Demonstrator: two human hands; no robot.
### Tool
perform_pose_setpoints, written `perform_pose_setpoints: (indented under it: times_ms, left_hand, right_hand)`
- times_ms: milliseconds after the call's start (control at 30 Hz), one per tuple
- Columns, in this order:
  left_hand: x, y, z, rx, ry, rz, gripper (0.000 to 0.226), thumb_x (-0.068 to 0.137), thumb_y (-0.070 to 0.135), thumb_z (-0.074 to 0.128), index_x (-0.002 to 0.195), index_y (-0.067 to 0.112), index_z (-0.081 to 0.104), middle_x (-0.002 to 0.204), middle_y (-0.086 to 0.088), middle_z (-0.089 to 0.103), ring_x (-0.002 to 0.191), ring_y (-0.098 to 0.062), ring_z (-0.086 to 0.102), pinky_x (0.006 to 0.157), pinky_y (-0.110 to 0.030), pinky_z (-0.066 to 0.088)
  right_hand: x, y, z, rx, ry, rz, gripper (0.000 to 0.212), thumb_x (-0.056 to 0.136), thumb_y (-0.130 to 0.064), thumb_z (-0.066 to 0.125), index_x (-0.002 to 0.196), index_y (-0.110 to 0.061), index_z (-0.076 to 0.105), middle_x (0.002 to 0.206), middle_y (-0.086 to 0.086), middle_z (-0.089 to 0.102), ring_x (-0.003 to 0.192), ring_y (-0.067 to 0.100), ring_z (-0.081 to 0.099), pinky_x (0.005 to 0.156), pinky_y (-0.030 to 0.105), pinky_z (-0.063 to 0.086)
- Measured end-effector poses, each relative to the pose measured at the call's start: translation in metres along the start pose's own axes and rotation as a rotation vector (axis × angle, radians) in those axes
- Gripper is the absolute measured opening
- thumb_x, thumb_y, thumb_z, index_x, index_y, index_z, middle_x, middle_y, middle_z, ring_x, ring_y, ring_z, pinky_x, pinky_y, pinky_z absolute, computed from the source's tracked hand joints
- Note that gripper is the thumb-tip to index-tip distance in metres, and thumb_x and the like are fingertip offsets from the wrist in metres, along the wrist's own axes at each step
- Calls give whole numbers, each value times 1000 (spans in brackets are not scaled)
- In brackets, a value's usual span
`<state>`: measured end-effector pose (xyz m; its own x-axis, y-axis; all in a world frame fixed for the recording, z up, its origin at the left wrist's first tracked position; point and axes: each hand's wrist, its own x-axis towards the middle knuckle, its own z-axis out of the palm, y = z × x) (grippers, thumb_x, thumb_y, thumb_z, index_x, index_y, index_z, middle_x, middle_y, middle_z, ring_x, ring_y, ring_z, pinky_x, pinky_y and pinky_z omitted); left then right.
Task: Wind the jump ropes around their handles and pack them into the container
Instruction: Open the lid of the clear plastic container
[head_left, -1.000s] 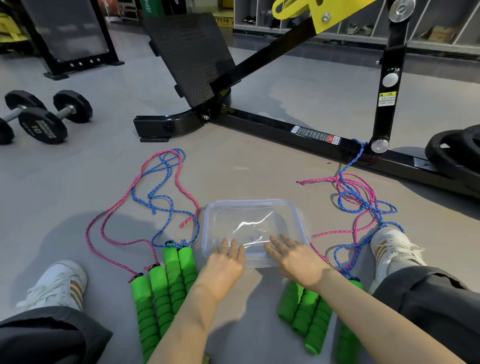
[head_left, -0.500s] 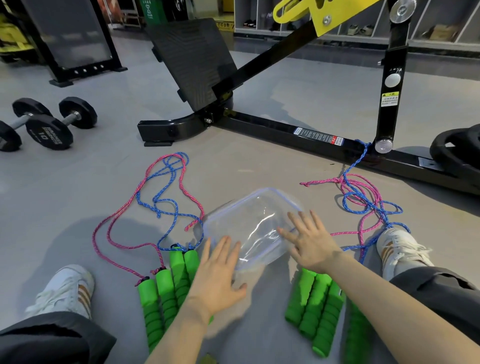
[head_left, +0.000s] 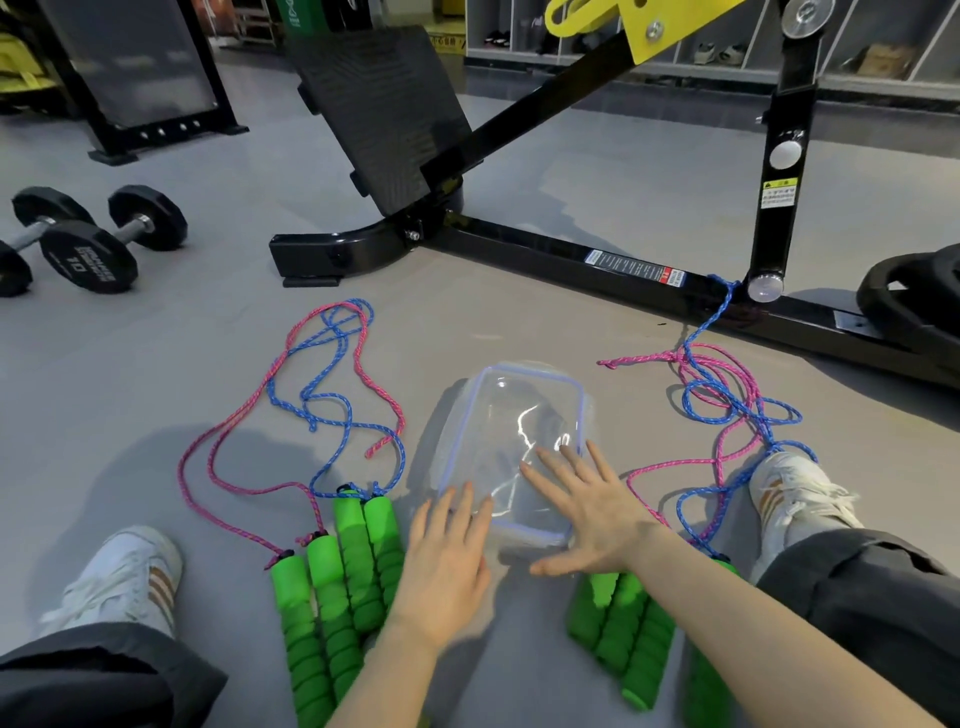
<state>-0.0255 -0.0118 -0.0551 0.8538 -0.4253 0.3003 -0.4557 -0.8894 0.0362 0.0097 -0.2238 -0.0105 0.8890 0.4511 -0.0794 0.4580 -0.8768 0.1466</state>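
Clear container (head_left: 511, 415) sits on floor (head_left: 156, 374) between the legs. Right hand (head_left: 592, 512) lies flat on its lid, fingers spread, gripping nothing. Left hand (head_left: 447, 566) is flat too, fingertips at its near-left edge. Green handles (head_left: 332, 582) lie either side, ropes (head_left: 311, 395) unwound.

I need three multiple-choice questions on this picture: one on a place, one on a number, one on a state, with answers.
1. Where does the clear container lie? A between the two handle groups; B on a chair; C on a shelf.
2. How many green handles lie beside the left hand? A two; B four; C six.
3. The ropes are: A wound round handles; B loose on the floor; C inside the container.
Answers: 1 A, handles flank it; 2 B, four lie side by side; 3 B, they sprawl in loops.
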Motion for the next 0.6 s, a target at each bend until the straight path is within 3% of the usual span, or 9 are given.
perform_pose_setpoints:
  times_ms: [100, 167, 233, 333, 400, 467, 600]
  left_hand:
    - [-4, 9, 0, 13, 18, -12, 84, 50, 27, 86, 123, 13, 46, 123, -13, 63, 108, -29, 45, 90, -44, 34]
    - [-5, 8, 0, 18, 45, -9, 83, 50, 27, 89, 121, 15, 47, 119, -13, 65, 104, -27, 45, 86, -43, 34]
    - [-2, 7, 0, 12, 68, -2, 84, 49, 31, 92, 119, 17, 48, 116, -12, 66, 101, -26, 45, 83, -42, 34]
    - [4, 1, 3, 36, 118, 34, 76, 55, 29, 90, 118, 18, 49, 112, -11, 66, 100, -24, 46, 81, -40, 33]
    - [6, -4, 7, 66, 157, 78, 58, 68, 22, 76, 119, 17, 49, 118, -13, 63, 106, -26, 47, 89, -41, 34]
    - [8, -8, 12, 75, 141, 109, 56, 66, 20, 65, 120, 16, 48, 122, -14, 62, 113, -27, 52, 99, -42, 33]
    - [13, -13, 16, 82, 168, 165, 51, 67, 19, 61, 115, 13, 47, 114, -15, 67, 106, -26, 64, 100, -37, 33]
  right_hand:
    - [2, -2, -1, -103, -16, 11, 101, 61, -83, 41, 136, -16, 47, 130, 14, 57, 113, 35, 58, 102, 50, 25]
    - [2, -9, 6, -159, 156, -47, 99, 52, -71, 68, 129, -9, 55, 120, 14, 62, 103, 34, 56, 97, 46, 34]
    - [-2, -17, 12, -204, 339, -142, 93, 53, -54, 79, 127, -5, 53, 111, 13, 58, 92, 29, 48, 87, 40, 37]
    - [-7, -23, 26, -289, 454, -247, 80, 61, -36, 78, 126, -6, 43, 110, 11, 51, 88, 27, 48, 80, 36, 38]
    - [-6, -26, 28, -307, 487, -233, 74, 61, -34, 78, 122, -8, 45, 105, 9, 59, 84, 26, 51, 75, 35, 44]
    - [-3, -29, 26, -327, 515, -223, 65, 63, -31, 76, 116, -8, 46, 97, 7, 64, 77, 25, 57, 65, 31, 48]
    - [2, -30, 19, -370, 506, -270, 39, 73, -14, 49, 110, -5, 61, 87, 11, 69, 62, 24, 61, 55, 27, 50]
